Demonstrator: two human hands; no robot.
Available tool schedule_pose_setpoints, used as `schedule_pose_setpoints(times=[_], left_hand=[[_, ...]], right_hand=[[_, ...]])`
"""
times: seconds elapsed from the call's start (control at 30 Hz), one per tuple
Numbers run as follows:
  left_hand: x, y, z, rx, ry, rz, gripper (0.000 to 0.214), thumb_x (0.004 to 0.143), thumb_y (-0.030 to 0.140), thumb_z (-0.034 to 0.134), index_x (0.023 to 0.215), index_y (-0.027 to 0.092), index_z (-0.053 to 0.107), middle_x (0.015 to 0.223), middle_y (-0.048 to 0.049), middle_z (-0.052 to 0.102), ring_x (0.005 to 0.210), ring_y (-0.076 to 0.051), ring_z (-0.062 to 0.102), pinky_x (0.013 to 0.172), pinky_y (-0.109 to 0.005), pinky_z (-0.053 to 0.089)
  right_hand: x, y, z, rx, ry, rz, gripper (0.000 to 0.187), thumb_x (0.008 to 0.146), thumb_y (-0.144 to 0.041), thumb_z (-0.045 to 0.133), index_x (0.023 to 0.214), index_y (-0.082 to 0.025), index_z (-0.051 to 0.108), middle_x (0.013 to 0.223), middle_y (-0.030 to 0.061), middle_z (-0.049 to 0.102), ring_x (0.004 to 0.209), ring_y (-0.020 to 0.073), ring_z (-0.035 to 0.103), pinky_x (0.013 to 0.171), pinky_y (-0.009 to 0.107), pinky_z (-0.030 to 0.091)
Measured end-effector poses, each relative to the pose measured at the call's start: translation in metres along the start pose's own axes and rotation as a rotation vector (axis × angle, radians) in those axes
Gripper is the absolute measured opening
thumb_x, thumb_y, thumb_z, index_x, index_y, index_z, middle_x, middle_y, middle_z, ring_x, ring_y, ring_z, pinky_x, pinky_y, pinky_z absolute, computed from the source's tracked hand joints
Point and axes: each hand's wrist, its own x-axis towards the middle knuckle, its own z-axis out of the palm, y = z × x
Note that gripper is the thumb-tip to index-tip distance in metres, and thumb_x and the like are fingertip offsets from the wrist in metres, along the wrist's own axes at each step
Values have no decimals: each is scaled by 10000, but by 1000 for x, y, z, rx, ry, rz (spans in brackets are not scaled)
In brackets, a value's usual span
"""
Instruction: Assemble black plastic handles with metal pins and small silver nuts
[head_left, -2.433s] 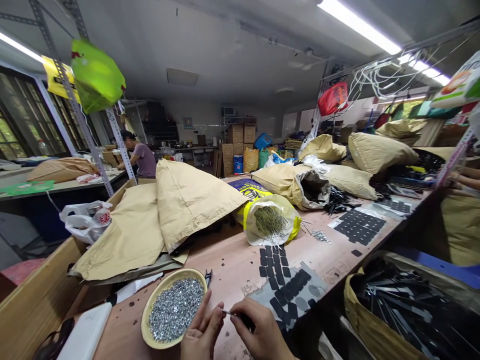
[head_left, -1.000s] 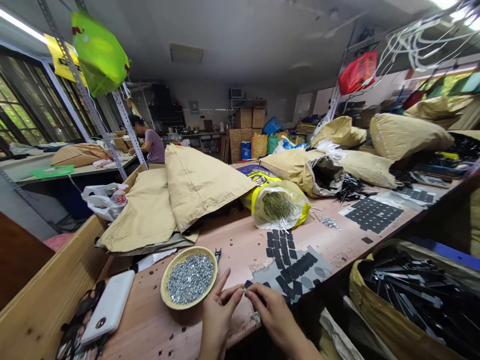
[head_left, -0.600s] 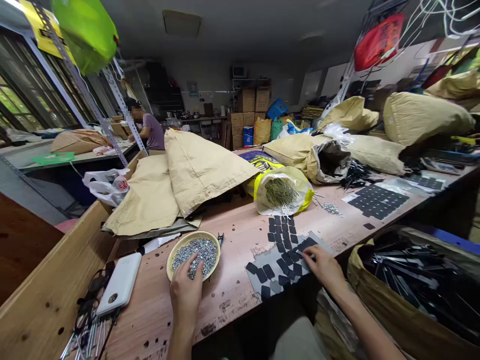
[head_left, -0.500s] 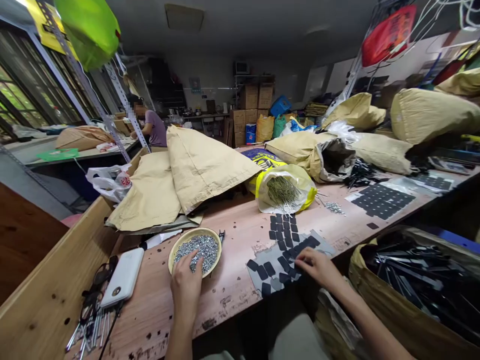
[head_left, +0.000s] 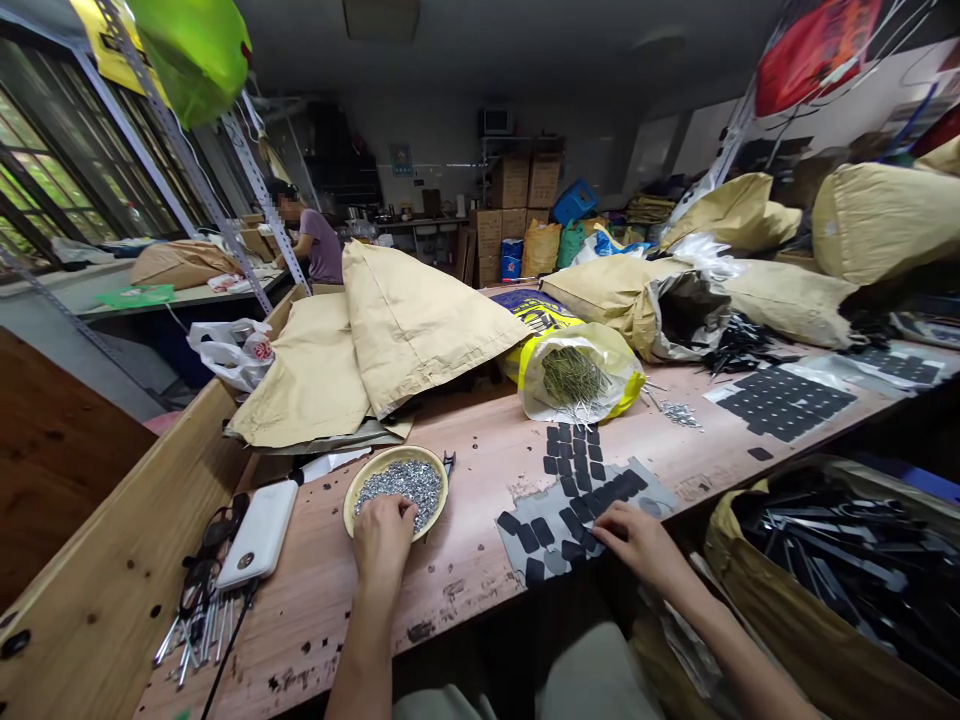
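Working both sides of the bench: left hand (head_left: 384, 530) sits over the near side of the cream bowl (head_left: 351, 495), fingers curled mostly closed at the metal bits (head_left: 411, 480); can't tell if it has any. Right hand (head_left: 634, 540) is bunched, thumb near fingers, at the black pads (head_left: 575, 523) on the grey sheet (head_left: 540, 505); can't tell if it has lifted one.

Risks, my read: pressing on the bowl's near rim could tip it and scatter bits. A blind pinch could bring up several bits, or none. Dragging the right fingers could shove neighbouring pads out of their rows, or push one off the bench edge, since the sheet lies right beside it.

Surface: pinkish wood bench (head_left: 465, 560), scuffed and specked black. Left end has a white slab (head_left: 258, 535) with a cable and loose metal rods (head_left: 199, 630). Yellow-edged bag (head_left: 574, 370) of thin rods lies open behind the pads; big paper sacks (head_left: 427, 330) behind the bowl. Open sack (head_left: 720, 530) of black strips stands below the bench, right.

Room: dim ceiling, barred windows left, co-worker (head_left: 322, 245) seated at another table, stacked cartons (head_left: 517, 190) at the back.
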Motion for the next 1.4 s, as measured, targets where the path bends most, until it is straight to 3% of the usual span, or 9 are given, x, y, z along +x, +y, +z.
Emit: schedule_pose_setpoints(times=[0.1, 0.23, 0.5, 0.57, 0.67, 0.83, 0.97, 1.17, 1.4], left_hand=[[-3, 3, -1, 3, 3, -5, 197, 906, 267, 616, 854, 182, 786, 1017, -118, 740, 1049, -303, 629, 883, -364, 434], [-7, 5, -1, -26, 14, -12, 163, 874, 235, 643, 815, 169, 780, 984, -122, 746, 1050, -304, 631, 886, -368, 429], [-7, -3, 5, -97, 77, -22, 216, 869, 158, 561, 721, 165, 719, 912, -113, 733, 957, -276, 640, 872, -380, 434], [-7, -6, 6, -135, 111, -16, 217, 905, 183, 530, 764, 165, 694, 918, -103, 728, 938, -255, 640, 875, -368, 444], [-10, -9, 5, -344, 237, -12, 216, 953, 262, 481, 837, 181, 645, 923, -86, 715, 917, -239, 643, 865, -361, 467], [-19, -10, 4, -889, 365, -59, 335, 926, 509, 513, 885, 195, 623, 938, -82, 714, 795, -215, 646, 746, -343, 515], [-30, -22, 1, -1105, 369, -154, 491, 829, 656, 600, 858, 166, 609, 893, -102, 718, 600, -153, 581, 621, -315, 520], [-36, -40, -3, -1228, 378, -254, 622, 647, 730, 747, 831, 143, 654, 924, -139, 738, 784, -217, 685, 656, -312, 568], [-35, -13, 3, -1362, 219, -214, 569, 639, 583, 852, 936, 134, 669, 890, -127, 771, 810, -210, 722, 733, -291, 573]], right_hand=[[-11, -10, 2, -21, 98, 39, 425, 968, -561, 483, 856, -226, 718, 913, 91, 689, 820, 238, 668, 752, 327, 518], [-33, -11, -2, 109, -58, -54, 379, 953, -557, 535, 876, -241, 730, 957, 78, 698, 881, 222, 684, 819, 300, 525], [-73, 51, -48, -63, 335, 326, 379, 746, -604, 671, 849, -242, 709, 866, 114, 742, 680, 306, 699, 549, 417, 515], [-68, 38, -42, -70, 401, 223, 332, 795, -557, 645, 907, -249, 702, 921, 132, 743, 756, 321, 707, 629, 450, 542], [-48, -19, -6, 1, 408, -93, 230, 916, -437, 590, 1011, -249, 681, 1040, 115, 733, 894, 279, 712, 807, 423, 570], [3, -141, 86, 107, -18, -742, 311, 1004, -128, 436, 1218, -219, 642, 1207, 91, 716, 1146, 227, 646, 995, 392, 531], [38, -195, 130, 57, -200, -866, 290, 1000, -114, 473, 1205, -218, 649, 1228, 82, 706, 1167, 238, 614, 985, 394, 519], [56, -199, 141, 14, -186, -854, 154, 984, -115, 541, 951, -196, 668, 1033, 61, 716, 998, 235, 620, 849, 362, 507], [66, -164, 117, -57, -73, -674, 98, 948, -143, 607, 885, -190, 665, 981, 59, 668, 936, 226, 590, 857, 380, 464]])
